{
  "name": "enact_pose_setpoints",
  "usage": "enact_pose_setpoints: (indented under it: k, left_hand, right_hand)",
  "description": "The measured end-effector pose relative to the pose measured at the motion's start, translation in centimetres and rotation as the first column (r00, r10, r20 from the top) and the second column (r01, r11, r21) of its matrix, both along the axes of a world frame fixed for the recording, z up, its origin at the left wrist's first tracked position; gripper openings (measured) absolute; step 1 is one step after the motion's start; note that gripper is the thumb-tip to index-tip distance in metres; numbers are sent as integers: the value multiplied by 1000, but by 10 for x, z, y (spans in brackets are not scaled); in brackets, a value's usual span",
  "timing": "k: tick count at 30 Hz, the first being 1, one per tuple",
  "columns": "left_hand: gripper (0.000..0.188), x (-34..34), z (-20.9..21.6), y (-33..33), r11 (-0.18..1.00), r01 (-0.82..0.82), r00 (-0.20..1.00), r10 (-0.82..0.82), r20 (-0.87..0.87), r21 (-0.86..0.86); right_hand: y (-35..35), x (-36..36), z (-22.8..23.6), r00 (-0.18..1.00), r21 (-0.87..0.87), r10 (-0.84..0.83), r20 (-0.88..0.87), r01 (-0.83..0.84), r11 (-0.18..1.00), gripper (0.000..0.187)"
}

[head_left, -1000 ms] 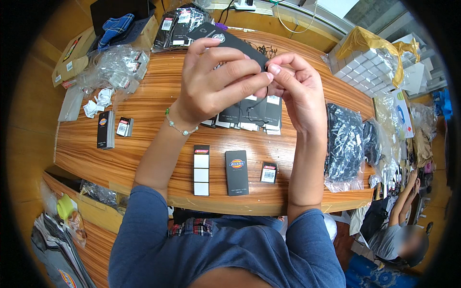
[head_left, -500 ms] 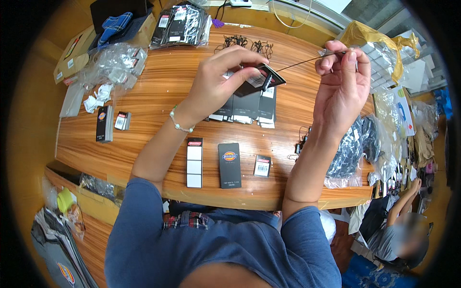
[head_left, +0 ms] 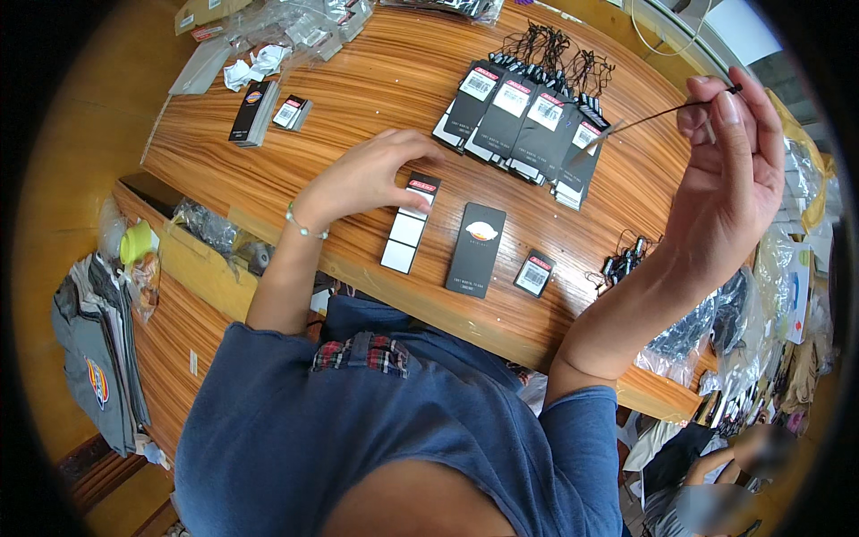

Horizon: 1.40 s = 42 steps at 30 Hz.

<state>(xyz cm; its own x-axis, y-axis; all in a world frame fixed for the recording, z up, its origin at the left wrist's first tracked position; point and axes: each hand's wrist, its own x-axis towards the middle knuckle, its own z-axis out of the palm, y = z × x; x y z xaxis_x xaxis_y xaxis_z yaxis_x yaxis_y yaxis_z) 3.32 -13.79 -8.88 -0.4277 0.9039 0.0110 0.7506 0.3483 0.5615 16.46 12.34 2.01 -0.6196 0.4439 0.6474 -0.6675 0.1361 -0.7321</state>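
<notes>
My left hand (head_left: 362, 179) is open, thumb and fingers apart, over the top of a narrow black tag with white panels (head_left: 402, 230); I cannot tell if the thumb touches it. Raised at the right, my right hand (head_left: 738, 166) pinches a thin black hang-tag string (head_left: 658, 115), stretched leftward to the fanned tags. Beside the narrow tag lie a larger black hang tag (head_left: 477, 255) and a small barcode tag (head_left: 534, 273). Beyond them, several black hang tags with barcode stickers (head_left: 528, 121) are fanned in overlapping piles, their bunched strings (head_left: 546, 49) pointing to the far side.
Two stacks of tags, one tall (head_left: 254, 114) and one small (head_left: 292, 114), stand at the left near crumpled white paper (head_left: 255, 67). Loose black strings (head_left: 625, 259) and plastic-bagged goods (head_left: 693, 327) lie right of my forearm. Other people appear at lower right.
My left hand has let go of the tag it held and moved back toward the near tags. My right hand still pinches the string. The view has shifted and turned.
</notes>
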Motion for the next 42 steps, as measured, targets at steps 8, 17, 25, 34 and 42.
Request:
enact_pose_setpoints:
  k: [8,17,25,34,42]
  left_hand:
    - [53,8,-14,-13,998,-58,982,59,-182,12]
    - [30,18,-1,-12,904,-306,835,104,541,299]
    - [18,26,68,52,606,-449,860,93,502,657]
    - [17,42,79,74,555,-323,946,160,283,767]
    - [19,40,76,71,576,-234,967,219,127,784]
  right_hand:
    - [8,-2,-4,998,41,39,-47,-37,998,25]
    - [-6,-1,-2,985,162,135,109,-151,975,20]
    - [-55,-20,-15,930,246,0,367,-96,965,19]
    - [-55,-21,-13,927,283,-92,364,-16,959,21]
    - [-53,-22,-14,927,280,-81,366,-27,960,22]
